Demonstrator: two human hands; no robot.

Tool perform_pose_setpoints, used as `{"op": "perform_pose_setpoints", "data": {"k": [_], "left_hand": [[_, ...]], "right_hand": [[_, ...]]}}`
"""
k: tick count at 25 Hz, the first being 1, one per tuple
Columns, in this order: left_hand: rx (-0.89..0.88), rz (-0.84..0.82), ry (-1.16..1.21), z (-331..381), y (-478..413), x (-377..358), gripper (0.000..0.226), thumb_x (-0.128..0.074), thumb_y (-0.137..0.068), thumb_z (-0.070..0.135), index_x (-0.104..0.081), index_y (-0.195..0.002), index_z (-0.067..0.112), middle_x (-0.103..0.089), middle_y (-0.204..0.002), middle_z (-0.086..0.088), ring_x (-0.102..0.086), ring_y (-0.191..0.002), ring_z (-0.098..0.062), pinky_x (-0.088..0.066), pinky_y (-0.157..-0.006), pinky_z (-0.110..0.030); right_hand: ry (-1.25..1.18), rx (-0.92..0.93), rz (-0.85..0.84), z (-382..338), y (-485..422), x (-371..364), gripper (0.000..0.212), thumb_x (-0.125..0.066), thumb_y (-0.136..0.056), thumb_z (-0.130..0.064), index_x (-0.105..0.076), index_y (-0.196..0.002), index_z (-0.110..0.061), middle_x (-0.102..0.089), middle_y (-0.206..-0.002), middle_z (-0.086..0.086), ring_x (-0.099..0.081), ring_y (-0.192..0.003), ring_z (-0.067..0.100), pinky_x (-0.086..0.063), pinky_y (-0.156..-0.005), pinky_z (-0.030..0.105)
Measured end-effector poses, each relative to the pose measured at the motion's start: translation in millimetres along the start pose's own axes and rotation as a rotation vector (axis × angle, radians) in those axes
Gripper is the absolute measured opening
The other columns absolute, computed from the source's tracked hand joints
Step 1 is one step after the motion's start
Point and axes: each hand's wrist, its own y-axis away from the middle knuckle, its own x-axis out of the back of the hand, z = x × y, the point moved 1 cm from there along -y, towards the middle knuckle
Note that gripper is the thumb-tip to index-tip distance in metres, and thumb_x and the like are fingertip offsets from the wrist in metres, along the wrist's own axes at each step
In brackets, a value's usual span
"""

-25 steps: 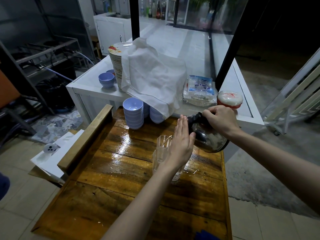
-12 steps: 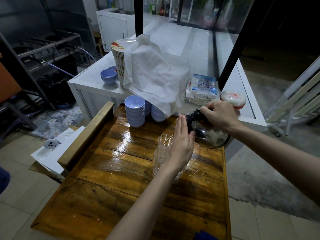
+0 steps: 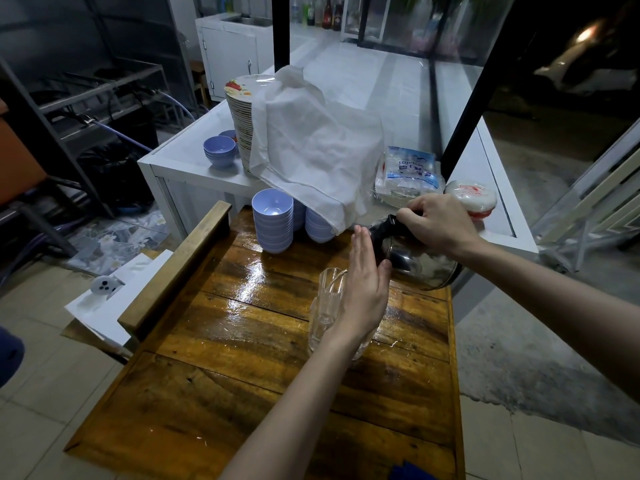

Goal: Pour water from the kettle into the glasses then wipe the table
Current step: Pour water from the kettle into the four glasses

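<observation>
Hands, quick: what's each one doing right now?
Left hand: open, flat, fingers straight, beside the glasses, gripping nothing.
Right hand: closed on the kettle handle.

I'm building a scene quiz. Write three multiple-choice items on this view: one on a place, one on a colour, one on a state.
1. Where is the kettle?
A. flat on the white counter
B. tilted above the wooden table's far right edge
C. on the floor

2. What colour are the stacked small bowls?
A. pale blue-violet
B. red
C. green

3. How is the left hand?
A. clenched in a fist
B. gripping the kettle's handle
C. open, fingers straight, beside the glasses

Answers:
1 B: the right hand holds it tipped toward the glasses.
2 A: both stacks show that colour.
3 C: its palm faces the kettle, fingers extended.
</observation>
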Motion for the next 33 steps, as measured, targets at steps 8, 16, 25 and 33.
{"op": "perform_pose_setpoints", "data": {"k": [8,16,25,33], "left_hand": [[0.013,-0.008,0.043,-6.9,3.4,2.2,0.063,-0.028,-0.104,0.034,0.009,-0.152,0.016,0.018,-0.159,0.006,0.016,-0.146,-0.005,0.003,-0.12,-0.026],[0.018,-0.002,0.062,-7.5,5.3,3.7,0.064,-0.028,-0.103,0.036,0.01,-0.151,0.019,0.017,-0.159,0.007,0.015,-0.146,-0.005,0.002,-0.12,-0.028],[0.034,0.028,0.043,-5.1,7.6,8.5,0.065,-0.028,-0.103,0.037,0.01,-0.152,0.019,0.016,-0.16,0.005,0.014,-0.146,-0.005,0.011,-0.108,-0.004],[0.03,0.037,0.043,-5.9,7.8,10.3,0.065,-0.028,-0.102,0.038,0.011,-0.151,0.019,0.017,-0.16,0.006,0.014,-0.146,-0.004,0.009,-0.11,-0.007]], "right_hand": [[0.028,-0.004,-0.027,-8.3,1.3,-6.6,0.042,-0.046,-0.076,-0.046,-0.072,-0.064,-0.015,-0.068,-0.061,0.005,-0.061,-0.059,0.021,-0.039,-0.058,0.028],[0.092,0.046,-0.004,-14.5,0.6,-6.0,0.04,-0.052,-0.08,-0.041,-0.074,-0.065,-0.012,-0.067,-0.059,0.008,-0.061,-0.057,0.024,-0.04,-0.057,0.029],[0.165,0.126,0.012,-25.9,-3.7,-4.1,0.045,-0.046,-0.077,-0.042,-0.066,-0.055,-0.009,-0.058,-0.048,0.012,-0.055,-0.049,0.028,-0.04,-0.053,0.032],[0.211,0.161,0.026,-28.5,-6.2,-6.2,0.048,-0.043,-0.076,-0.044,-0.065,-0.055,-0.007,-0.058,-0.05,0.013,-0.054,-0.05,0.027,-0.032,-0.053,0.03]]}}
